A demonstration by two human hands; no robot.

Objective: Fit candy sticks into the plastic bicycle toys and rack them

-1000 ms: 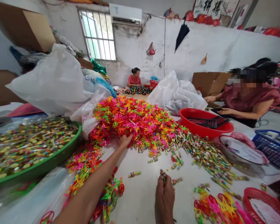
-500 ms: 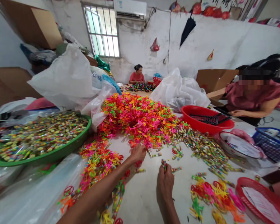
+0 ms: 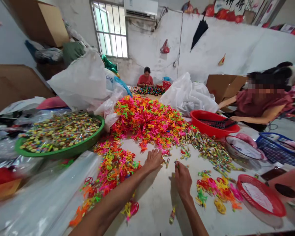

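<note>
The person's left hand (image 3: 153,160) lies palm-down on the smooth white table (image 3: 149,209), its fingers open and slightly curled, just beside a heap of spiky neon plastic loops (image 3: 147,123). The right hand (image 3: 183,182) has its fingers pinched closed on a small striped tube (image 3: 177,165). Many similar glossy cylinders (image 3: 206,150) spread in a band right of the heap. A round green plastic tray (image 3: 64,153) of wrapped tubes sits to the far left.

Bright, even light — the barred window (image 3: 110,29) is blown out white, the right hand (image 3: 183,180) throws a soft shadow on the white table (image 3: 152,209), and the wide lens bends everything near the edges.
</note>
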